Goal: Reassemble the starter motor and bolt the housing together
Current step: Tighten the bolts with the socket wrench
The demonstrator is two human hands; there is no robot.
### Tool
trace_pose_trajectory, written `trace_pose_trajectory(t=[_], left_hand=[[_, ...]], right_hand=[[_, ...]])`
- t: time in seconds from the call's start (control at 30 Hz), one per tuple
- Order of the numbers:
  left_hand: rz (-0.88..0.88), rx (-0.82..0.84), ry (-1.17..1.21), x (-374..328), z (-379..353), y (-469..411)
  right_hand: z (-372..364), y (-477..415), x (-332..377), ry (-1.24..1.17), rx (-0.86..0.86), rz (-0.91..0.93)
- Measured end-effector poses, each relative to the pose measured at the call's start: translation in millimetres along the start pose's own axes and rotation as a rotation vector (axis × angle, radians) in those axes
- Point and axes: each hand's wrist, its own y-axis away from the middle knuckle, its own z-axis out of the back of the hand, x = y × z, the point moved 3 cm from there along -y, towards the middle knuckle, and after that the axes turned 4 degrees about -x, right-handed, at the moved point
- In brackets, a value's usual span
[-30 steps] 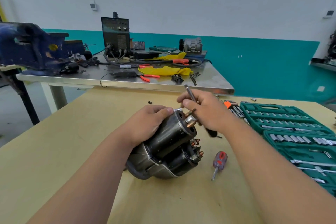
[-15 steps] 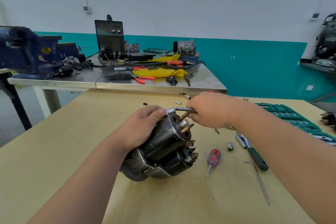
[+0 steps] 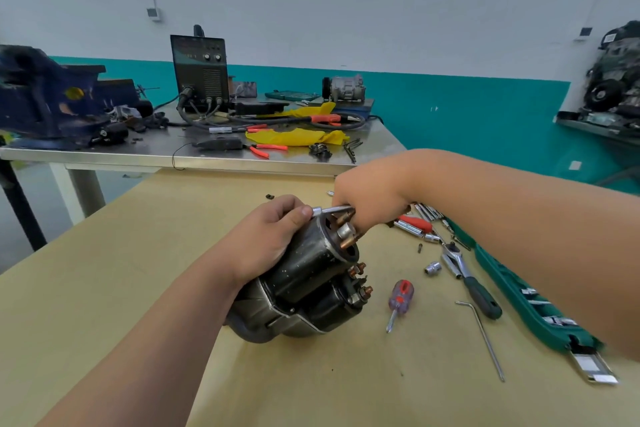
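While tilted on tan wooden worktop (image 3: 104,288), dark steel cylindrical starter motor (image 3: 304,284): likely heavy, rigid, slick; best gripped round barrel. Nearer, left hand (image 3: 270,239) grip curled over barrel's top end, steadying. Farther, right hand (image 3: 370,201) grip closed round thin silver wrench (image 3: 332,209), socket end at housing rim beside copper studs (image 3: 346,243).

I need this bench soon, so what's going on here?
A person is working on a starter motor lying on the table. The left hand grips its body, steadying it. The right hand holds a small wrench, its socket end at the rim of the motor's end. A screwdriver, ratchet and hex key lie beside it.
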Motion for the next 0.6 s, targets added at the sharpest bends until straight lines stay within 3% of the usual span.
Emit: trace_pose_trajectory(t=[0.1,0.2,0.3,0.33,0.4,0.47,0.53,0.6], left_hand=[[0.01,0.0,0.014,2.2,2.0,-3.5],[0.011,-0.004,0.021,6.6,2.6,-5.7],[0.003,-0.028,-0.003,10.1,3.9,-7.8],[-0.006,-0.036,-0.006,10.7,3.9,-8.0],[-0.013,-0.047,-0.024,11.1,3.2,-9.0],[-0.012,-0.048,-0.029,10.9,2.3,-9.2],[-0.011,-0.044,-0.028,10.2,2.0,-8.8],[-0.013,-0.042,-0.031,9.4,1.7,-8.1]], right_hand=[[-4.3,-2.9,5.0,-0.019,-0.042,0.03],[-0.6,15.3,-14.5,-0.105,-0.298,0.001],[-19.1,61.6,-72.5,-0.313,-0.686,-0.374],[-37.8,75.2,-88.8,-0.361,-0.703,-0.552],[-90.2,81.4,-108.5,-0.328,-0.427,-0.827],[-139.8,75.3,-106.7,-0.306,-0.121,-0.91],[-164.8,70.5,-106.9,-0.229,-0.045,-0.918],[-169.1,72.8,-111.3,-0.228,-0.079,-0.935]])
